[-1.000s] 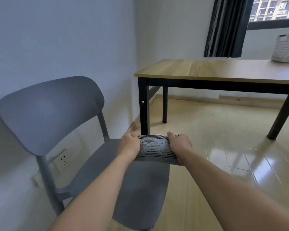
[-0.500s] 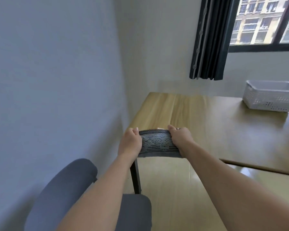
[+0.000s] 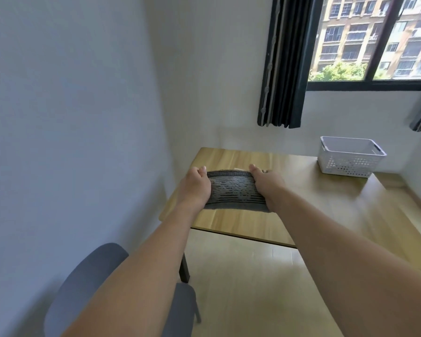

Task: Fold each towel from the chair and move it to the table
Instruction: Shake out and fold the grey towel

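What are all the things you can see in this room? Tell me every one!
folded towel: 1, grey with dark stripes, held over the table's near left part, a shadow under it
table: 1, light wood top with black legs, in the corner under the window
basket: 1, white with holes, on the table's far right
chair: 1, grey, bottom left by the wall
curtain: dark, one beside the window, another's edge at far right
window: 1, black frame, buildings and trees outside
left hand: 1, grips the towel's left end
right hand: 1, grips the towel's right end
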